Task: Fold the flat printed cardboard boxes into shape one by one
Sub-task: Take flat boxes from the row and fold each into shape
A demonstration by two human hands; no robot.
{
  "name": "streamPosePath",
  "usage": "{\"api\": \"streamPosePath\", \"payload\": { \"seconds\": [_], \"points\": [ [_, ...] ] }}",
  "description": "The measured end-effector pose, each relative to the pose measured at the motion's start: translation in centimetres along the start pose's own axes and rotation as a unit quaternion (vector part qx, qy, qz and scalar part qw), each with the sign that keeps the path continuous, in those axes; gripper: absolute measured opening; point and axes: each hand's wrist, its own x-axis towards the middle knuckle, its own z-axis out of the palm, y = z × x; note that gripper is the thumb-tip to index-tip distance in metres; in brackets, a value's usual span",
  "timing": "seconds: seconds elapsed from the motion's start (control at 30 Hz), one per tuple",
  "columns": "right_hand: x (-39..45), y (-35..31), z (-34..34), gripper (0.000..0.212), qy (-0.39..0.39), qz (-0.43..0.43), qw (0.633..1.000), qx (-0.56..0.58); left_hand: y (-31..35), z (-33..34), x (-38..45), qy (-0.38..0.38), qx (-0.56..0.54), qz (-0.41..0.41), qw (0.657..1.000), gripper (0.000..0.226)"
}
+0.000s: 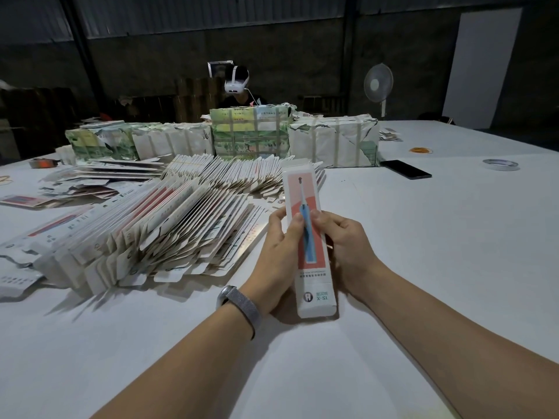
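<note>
- The left hand and right hand hold one box above the table, just below picture centre.
- The left hand grips the box's left edge: thumb on the printed front, fingers curled behind. A watch sits on that wrist.
- The right hand grips the right edge the same way, thumb tip on the front near the other thumb, fingers wrapped round the side.
- The box is long and narrow, its far end pointing to 12 o'clock. Its front shows a blue toothbrush on a red panel. It looks opened into a tube; whether the end flaps are tucked I cannot tell.
- At 9 o'clock from the hands, flat boxes stand leaning in fanned rows on the table.
- At 11 o'clock, a second fanned row lies farther back, with loose flats to its left.
- At 1 o'clock, a phone lies flat, a tape ring and rubber bands beyond it.
- At 12 o'clock, taped bundles line the table's far part.
- Behind them sits a person wearing a headset.
- At 1 o'clock, far back, stands a fan.
</note>
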Motion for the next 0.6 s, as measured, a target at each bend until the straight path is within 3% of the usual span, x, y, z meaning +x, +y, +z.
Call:
{"api": "streamPosePath", "payload": {
  "seconds": [0.13, 0.23, 0.37, 0.6],
  "points": [
    [0.2, 0.2, -0.2, 0.039, -0.007, 0.002, 1.000, -0.018, 0.2, 0.2, 0.1, 0.027, -0.020, -0.018, 0.999, 0.050],
    [0.3, 0.4, -0.2, 0.051, 0.000, 0.017, 1.000, 0.005, 0.4, -0.1, 0.1, 0.034, -0.044, -0.048, 0.997, 0.036],
    [0.4, 0.4, -0.5, 0.033, 0.011, 0.004, 1.000, 0.019, 0.5, -0.7, 0.3, 0.033, 0.006, -0.055, 0.998, 0.021],
    [0.3, 0.4, 0.8, 0.055, 0.004, -0.026, 1.000, 0.014, 0.6, -0.2, -0.2, -0.076, 0.046, -0.030, 0.996, 0.023]
  ]
}}
